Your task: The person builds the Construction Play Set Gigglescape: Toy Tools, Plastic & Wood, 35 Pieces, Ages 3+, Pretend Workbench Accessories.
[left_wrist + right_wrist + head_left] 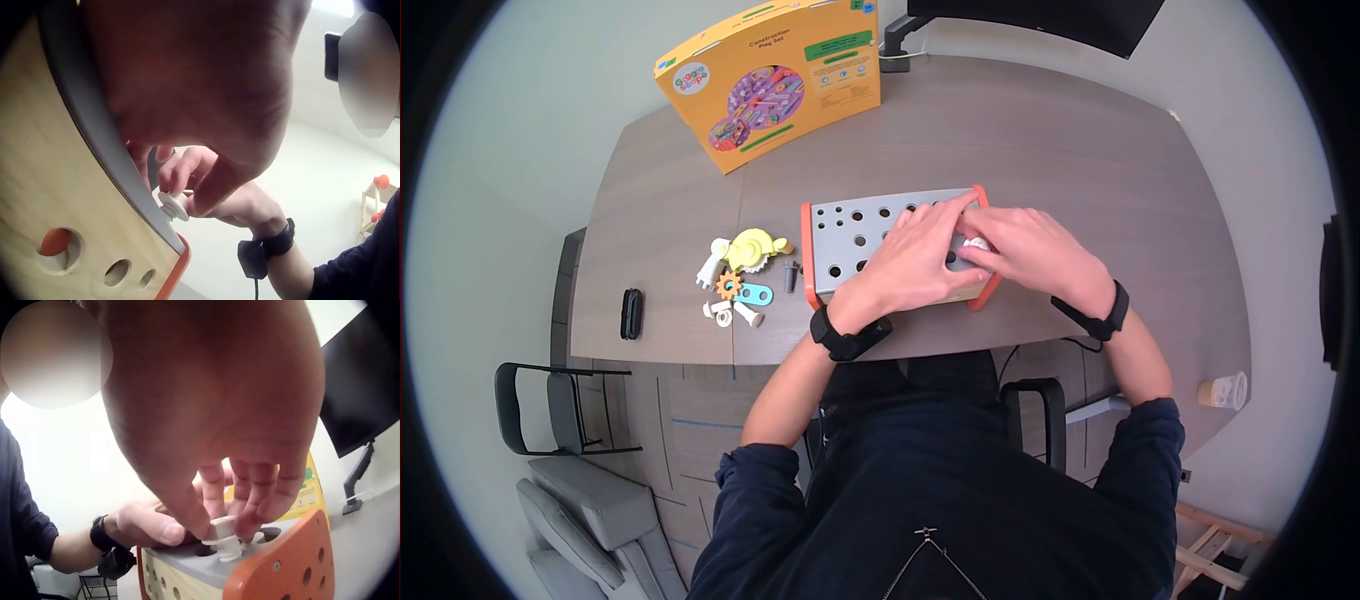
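A toy workbench with a grey perforated top (880, 212), wooden sides and orange end panels (284, 565) stands before the person. Near its right end the right hand (1040, 245) pinches a white threaded piece (224, 539) between thumb and fingers, at the grey top by the holes. In the left wrist view the white piece (173, 206) is tilted, its wide disc against the thumb. The left hand (915, 255) lies over the top with fingers extended, its fingertips close to the right hand; whether it touches the piece is hidden.
Left of the workbench lie a grey bolt (790, 276), a yellow-green toy piece (752, 250), an orange gear (728, 286), a blue strip (754, 294) and several white pieces. A yellow box (775, 85) stands behind, a black case (631, 314) lies far left.
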Demonstrator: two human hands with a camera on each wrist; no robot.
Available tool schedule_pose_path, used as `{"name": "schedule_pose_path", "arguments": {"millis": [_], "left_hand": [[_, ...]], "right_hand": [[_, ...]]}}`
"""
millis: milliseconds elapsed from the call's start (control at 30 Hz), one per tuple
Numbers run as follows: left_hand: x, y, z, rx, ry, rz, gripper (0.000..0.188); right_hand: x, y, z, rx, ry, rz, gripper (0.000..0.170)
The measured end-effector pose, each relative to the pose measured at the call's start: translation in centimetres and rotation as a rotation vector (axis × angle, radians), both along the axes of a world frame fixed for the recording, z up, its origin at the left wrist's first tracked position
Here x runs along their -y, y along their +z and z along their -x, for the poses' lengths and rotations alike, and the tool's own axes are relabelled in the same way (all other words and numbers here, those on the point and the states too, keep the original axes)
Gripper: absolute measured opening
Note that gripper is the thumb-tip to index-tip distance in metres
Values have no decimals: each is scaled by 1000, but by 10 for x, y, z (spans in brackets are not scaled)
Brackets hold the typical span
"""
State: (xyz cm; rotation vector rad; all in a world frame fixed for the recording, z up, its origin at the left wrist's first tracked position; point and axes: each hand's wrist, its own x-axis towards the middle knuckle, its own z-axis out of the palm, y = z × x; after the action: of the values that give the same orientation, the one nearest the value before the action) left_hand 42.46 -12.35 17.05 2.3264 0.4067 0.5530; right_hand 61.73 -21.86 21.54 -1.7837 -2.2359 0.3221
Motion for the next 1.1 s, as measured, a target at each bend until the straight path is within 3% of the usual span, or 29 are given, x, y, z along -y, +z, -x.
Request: {"name": "schedule_pose_path", "arguments": {"millis": [100,200,267,367,467,600,700,800,900,1000,1100], "left_hand": [[2,-14,-4,47,45,-80,81],[-5,-18,-3,41,7,-17,77],[-11,-18,0,73,-68,67,76],[-17,-22,-1,117,-94,150,75],[-5,-6,2,61,-39,-17,73],[3,-19,-3,64,61,-167,71],[-5,-26,-4,15,12,-149,71],[-9,-24,-3,-31,-19,-86,71],[-4,-16,0,-28,2,-76,69],[1,-23,-6,-27,47,-129,70],[1,-20,-2,-9,32,-105,75]], "right_hand": [[-8,12,15,345,-212,250,22],[-3,11,1,155,-178,109,25],[-1,-5,-12,-76,72,-75,30],[-1,-14,-15,-175,190,-118,32],[0,-5,-8,2,-9,83,27],[-5,22,8,269,-244,376,22],[5,9,-7,-30,-27,0,24],[2,-11,-14,-143,210,-159,23],[3,0,-4,1,-3,45,21],[-7,3,4,381,-164,288,21],[1,9,-1,114,-129,110,27]]}}
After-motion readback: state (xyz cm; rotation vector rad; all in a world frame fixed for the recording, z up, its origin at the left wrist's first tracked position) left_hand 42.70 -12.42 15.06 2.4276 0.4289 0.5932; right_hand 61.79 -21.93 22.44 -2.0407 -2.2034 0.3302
